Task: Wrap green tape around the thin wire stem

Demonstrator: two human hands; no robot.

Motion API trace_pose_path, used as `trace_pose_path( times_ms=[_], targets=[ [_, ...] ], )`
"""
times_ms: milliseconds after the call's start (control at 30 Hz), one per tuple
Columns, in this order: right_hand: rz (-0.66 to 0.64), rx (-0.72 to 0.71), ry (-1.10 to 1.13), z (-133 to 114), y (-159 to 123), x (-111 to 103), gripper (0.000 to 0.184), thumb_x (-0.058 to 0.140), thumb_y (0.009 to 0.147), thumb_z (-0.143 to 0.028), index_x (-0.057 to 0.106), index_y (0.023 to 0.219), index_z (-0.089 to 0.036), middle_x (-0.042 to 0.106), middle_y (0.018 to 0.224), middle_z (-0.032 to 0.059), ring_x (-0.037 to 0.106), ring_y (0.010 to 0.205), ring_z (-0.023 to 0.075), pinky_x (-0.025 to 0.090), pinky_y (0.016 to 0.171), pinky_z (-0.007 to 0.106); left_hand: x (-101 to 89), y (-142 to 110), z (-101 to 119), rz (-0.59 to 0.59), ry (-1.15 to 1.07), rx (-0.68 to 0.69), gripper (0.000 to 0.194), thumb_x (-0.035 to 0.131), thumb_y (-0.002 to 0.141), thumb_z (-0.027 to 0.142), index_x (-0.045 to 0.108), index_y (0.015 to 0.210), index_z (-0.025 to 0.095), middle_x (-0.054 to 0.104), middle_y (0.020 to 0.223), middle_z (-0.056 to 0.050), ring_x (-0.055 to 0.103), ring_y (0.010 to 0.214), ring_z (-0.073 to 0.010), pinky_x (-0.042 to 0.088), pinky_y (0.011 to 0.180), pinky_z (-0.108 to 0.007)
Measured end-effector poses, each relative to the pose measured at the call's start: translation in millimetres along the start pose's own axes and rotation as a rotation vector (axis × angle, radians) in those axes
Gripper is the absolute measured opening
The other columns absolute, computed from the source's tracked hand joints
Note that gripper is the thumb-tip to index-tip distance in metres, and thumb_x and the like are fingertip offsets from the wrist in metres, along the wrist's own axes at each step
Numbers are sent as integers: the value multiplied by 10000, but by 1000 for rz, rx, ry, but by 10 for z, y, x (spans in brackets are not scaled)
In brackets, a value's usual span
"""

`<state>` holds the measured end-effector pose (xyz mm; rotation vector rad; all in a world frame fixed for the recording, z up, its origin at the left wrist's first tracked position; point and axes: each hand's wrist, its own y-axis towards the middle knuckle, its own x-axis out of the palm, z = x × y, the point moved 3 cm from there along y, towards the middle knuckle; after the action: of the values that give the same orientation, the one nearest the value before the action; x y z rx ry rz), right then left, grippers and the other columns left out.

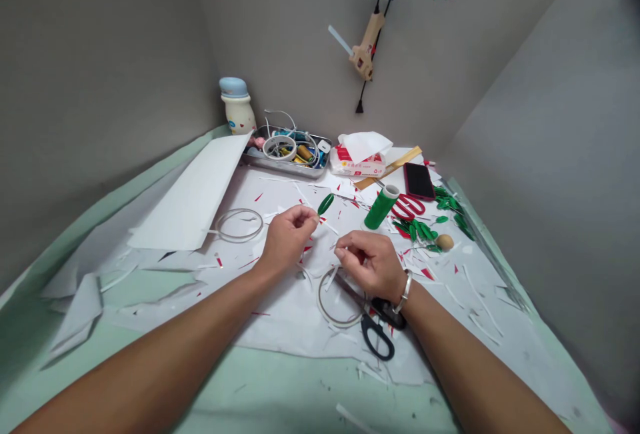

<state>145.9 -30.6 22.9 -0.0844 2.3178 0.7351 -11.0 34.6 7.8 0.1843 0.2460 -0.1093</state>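
My left hand (pixel 289 237) pinches a small green leaf (pixel 326 204) at its base, and the leaf points up and to the right. My right hand (pixel 369 262) is closed, thumb against the fingers, a short way to the right of the leaf. Whatever it grips, if anything, is too small to make out. A spool of green thread (pixel 381 209) stands upright just beyond it. Below that hand lie black-handled scissors (pixel 379 339), partly covered by it, over a ring-shaped coil (pixel 321 311).
White paper scraps and red snippets litter the table. Further back are a metal tray (pixel 300 169) of craft supplies, a tissue pack (pixel 357 164), a phone (pixel 419 181), red-handled scissors (pixel 409 207) and more green leaves (pixel 417 229). A glue gun (pixel 367 47) hangs on the wall.
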Motion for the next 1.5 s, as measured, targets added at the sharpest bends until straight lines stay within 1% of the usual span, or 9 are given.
trace_pose_path(
  times_ms=[167,300,467,667,900,1067,1167,1300,1500],
  targets=[
    [42,-1,-37,23,11,-75,197,518,832,-311,675,763,-213,514,543,-21,434,494,111,379,552,246,15,-8,-4,-31,77,15,170,560,743,327,628,742,171,561,617,19,495,572,-120,369,550,-228],
    [81,-11,38,21,26,-104,176,547,836,-303,705,823,-228,642,672,7,514,568,125,405,594,257,79,-49,16,-162,225,159,137,531,752,254,645,756,178,594,671,7,508,601,-124,383,588,-235],
    [198,151,139,177,71,-178,210,559,841,-363,696,818,-206,656,724,13,504,586,129,391,573,257,171,-151,73,-380,350,379,150,512,766,190,663,772,185,599,747,-16,512,678,-130,380,633,-237],
    [222,300,103,463,103,-178,259,561,833,-399,685,818,-171,574,595,-18,444,533,110,351,538,234,207,-222,185,-538,201,428,152,511,801,187,662,791,172,604,760,-22,534,727,-128,403,674,-240],
    [-129,200,-165,423,67,6,185,528,850,-262,706,866,-212,711,759,12,599,649,137,398,620,228,83,-94,138,-269,59,259,146,552,804,275,646,805,163,626,813,-20,562,765,-134,421,696,-240],
    [-295,-8,-46,149,43,41,183,519,873,-239,700,860,-214,712,772,3,621,687,120,420,653,206,21,6,6,-105,153,143,147,537,792,278,624,792,160,586,680,13,515,603,-111,400,584,-227],
    [-196,-56,82,75,51,-6,180,531,872,-252,703,870,-198,720,831,22,637,735,127,445,688,207,54,-14,-2,-146,324,224,134,525,777,225,643,782,163,605,727,1,524,639,-117,396,610,-231],
    [-1,62,160,195,81,-107,201,547,864,-306,703,842,-182,703,792,24,601,673,130,447,641,222,148,-117,46,-329,465,422,139,514,780,179,653,788,170,595,751,-11,525,692,-128,381,629,-234],
    [127,283,72,520,106,-177,236,575,836,-358,706,843,-161,652,668,7,502,554,114,388,551,230,188,-209,157,-500,292,511,162,501,822,181,662,828,176,598,785,-19,536,745,-124,400,685,-229]
  ],
)
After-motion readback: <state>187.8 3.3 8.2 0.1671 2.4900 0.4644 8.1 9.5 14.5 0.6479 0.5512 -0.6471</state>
